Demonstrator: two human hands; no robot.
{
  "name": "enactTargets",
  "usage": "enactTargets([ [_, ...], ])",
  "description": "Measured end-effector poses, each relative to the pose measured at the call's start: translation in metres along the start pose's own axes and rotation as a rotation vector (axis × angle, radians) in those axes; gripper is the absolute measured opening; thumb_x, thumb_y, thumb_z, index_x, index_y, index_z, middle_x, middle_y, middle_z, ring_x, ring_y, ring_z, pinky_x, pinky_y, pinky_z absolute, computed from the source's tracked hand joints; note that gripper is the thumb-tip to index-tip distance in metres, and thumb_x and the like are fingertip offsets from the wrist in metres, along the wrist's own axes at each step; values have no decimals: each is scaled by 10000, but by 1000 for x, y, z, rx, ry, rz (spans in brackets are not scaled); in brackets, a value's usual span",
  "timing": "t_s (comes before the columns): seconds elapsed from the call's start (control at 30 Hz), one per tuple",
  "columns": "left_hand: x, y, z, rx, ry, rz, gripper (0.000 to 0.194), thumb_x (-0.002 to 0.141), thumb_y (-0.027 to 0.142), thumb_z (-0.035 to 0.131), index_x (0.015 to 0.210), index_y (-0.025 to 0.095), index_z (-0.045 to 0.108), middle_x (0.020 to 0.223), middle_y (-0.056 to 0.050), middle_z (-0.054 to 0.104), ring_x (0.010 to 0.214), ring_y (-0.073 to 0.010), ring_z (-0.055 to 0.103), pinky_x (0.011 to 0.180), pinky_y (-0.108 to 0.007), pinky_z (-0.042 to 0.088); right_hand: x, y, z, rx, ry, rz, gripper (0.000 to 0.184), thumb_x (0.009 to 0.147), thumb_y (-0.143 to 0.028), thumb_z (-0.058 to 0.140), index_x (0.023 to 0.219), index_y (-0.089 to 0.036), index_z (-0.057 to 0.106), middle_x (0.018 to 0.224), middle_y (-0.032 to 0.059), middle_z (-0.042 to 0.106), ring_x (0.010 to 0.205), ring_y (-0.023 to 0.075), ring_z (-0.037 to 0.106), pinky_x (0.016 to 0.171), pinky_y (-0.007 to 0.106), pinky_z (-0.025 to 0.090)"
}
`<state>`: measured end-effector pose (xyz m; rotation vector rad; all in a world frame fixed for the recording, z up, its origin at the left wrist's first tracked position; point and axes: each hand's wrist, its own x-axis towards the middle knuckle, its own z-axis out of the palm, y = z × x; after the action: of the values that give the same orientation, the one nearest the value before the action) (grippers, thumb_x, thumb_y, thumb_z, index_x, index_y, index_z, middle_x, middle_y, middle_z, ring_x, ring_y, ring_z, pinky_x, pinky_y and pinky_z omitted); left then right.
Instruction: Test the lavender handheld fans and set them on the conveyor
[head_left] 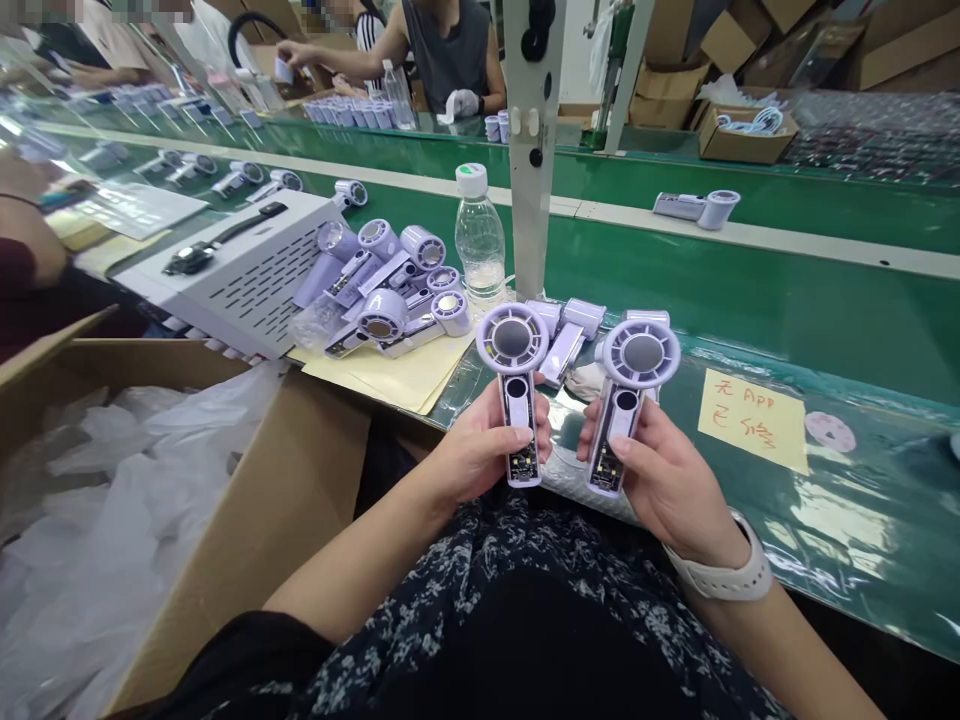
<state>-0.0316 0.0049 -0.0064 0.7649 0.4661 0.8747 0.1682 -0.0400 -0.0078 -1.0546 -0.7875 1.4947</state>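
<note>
We log one view, taken from head height and facing forward and down: hands point(486, 445) near, just below centre; counter point(892, 400) running beyond; a co-worker point(454, 50) farther off, along the top edge.

Left hand point(480, 445) and right hand point(671, 475) side by side, fingers point(542, 408) curled, forearms point(367, 555) inward

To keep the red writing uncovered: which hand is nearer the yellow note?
Right. The right hand, holding a fan, is just left of the yellow note; the left hand, holding another fan, is farther left.
</note>
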Motion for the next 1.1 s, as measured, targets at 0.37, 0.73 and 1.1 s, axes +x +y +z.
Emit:
enactTargets([
  [0.37,-1,1,8,126,-8,13,482,757,273,839,1136,217,547,959,-14,597,770,-143,628,678,-284,531,-7,-1,-2,-58,-140,-17,336,847,-475,745,1091,-264,650,832,31,671,691,206,604,640,364,522],
  [0.73,-2,-2,5,118,-21,39,496,763,272,827,1154,219,527,927,6,601,728,-132,625,642,-282,543,-11,-2,-3,18,-225,-10,291,885,-431,736,1115,-265,671,844,29,684,718,191,600,661,331,502],
  [1.1,12,-16,-5,60,189,67,458,749,317,794,1088,205,508,819,31,603,660,-120,592,601,-274,522,-9,4,-2,-2,-156,-39,272,933,-463,663,1047,-216,678,772,31,683,607,161,583,551,295,469],
])
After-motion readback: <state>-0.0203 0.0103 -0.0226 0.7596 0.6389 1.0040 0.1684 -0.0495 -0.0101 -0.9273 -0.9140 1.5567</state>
